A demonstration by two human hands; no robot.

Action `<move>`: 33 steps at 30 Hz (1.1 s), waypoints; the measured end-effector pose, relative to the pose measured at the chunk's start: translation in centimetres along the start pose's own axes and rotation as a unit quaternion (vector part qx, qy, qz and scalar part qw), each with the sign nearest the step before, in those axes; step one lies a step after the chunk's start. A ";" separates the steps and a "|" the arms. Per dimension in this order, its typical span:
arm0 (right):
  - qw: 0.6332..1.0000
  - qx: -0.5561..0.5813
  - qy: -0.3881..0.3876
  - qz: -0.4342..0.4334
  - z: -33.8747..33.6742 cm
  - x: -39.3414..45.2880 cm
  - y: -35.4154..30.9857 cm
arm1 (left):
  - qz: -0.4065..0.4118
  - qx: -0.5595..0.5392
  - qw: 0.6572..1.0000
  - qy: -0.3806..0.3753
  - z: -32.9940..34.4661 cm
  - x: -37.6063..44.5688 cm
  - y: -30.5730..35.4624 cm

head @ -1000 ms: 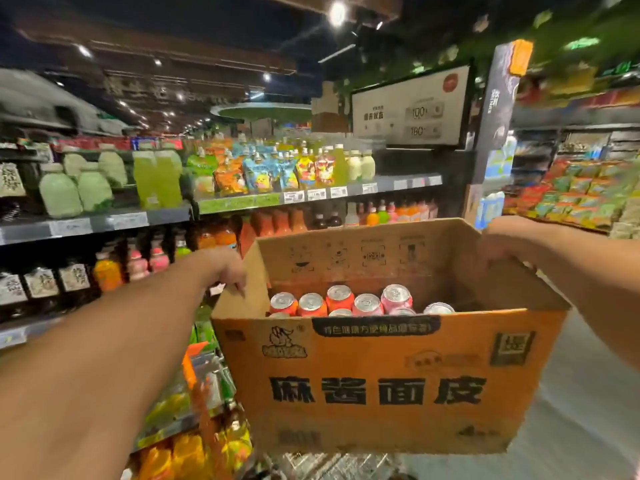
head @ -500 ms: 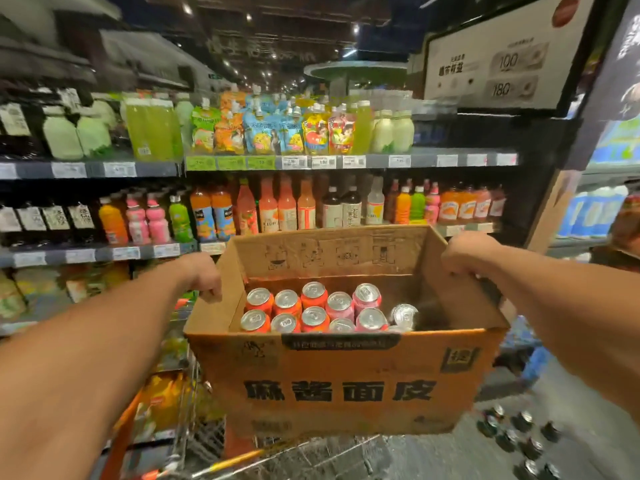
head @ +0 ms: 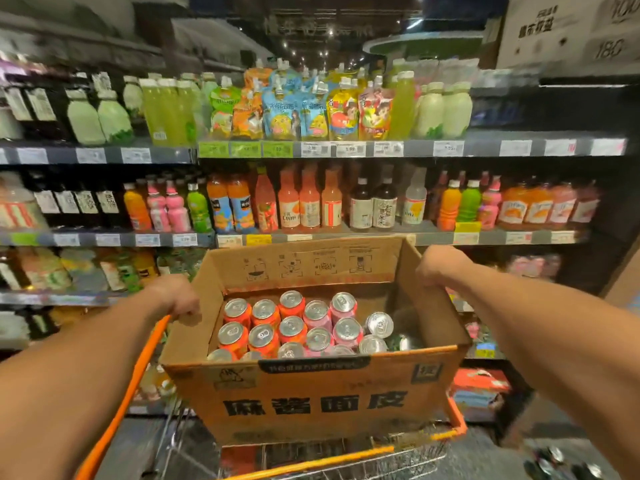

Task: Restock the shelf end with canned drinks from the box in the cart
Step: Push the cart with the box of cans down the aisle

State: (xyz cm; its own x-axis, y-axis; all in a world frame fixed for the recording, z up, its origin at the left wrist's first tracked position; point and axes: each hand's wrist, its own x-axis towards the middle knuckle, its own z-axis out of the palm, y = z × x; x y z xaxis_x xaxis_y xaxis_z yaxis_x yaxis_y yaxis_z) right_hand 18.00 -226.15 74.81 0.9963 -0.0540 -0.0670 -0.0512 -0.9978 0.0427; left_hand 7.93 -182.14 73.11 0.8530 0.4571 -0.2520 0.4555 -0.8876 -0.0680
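An open brown cardboard box (head: 311,400) with black lettering sits over the orange-rimmed wire cart (head: 346,459). Inside it stand several drink cans (head: 291,327), orange ones at the left, pink ones in the middle and silver-topped ones at the right. My left hand (head: 175,296) grips the box's left rim. The box's right rim is held by my right hand (head: 440,265). Both forearms reach in from the bottom corners.
Shelves (head: 381,148) full of bottled juices, teas and drink pouches rise right behind the box. Price tags line the shelf edges. A white sign (head: 568,29) hangs at the upper right. Dark bottles stand on the floor at the bottom right (head: 561,462).
The view has tilted down and swung toward the shelves. The box sits lower over the cart, with both hands still on its rims, and the can tops show more fully.
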 end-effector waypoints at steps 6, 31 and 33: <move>0.999 0.028 -0.032 -0.033 6.0 6.1 -1.4 | -0.049 -0.027 0.998 -0.036 4.9 2.9 0.2; 0.982 0.055 -0.182 -0.019 30.3 15.4 -1.3 | -0.127 -0.111 0.977 -0.130 27.3 11.6 7.6; 0.979 0.058 -0.195 -0.011 31.8 15.5 -1.1 | -0.139 -0.113 0.976 -0.124 28.7 11.9 8.4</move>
State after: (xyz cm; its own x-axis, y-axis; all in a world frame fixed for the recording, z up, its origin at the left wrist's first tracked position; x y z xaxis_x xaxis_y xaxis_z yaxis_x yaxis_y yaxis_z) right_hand 31.26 -227.17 42.06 0.8963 -0.0211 -0.4429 -0.0606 -0.9953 -0.0754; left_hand 14.59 -185.82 41.80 0.6140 0.6254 -0.4815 0.7288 -0.6835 0.0416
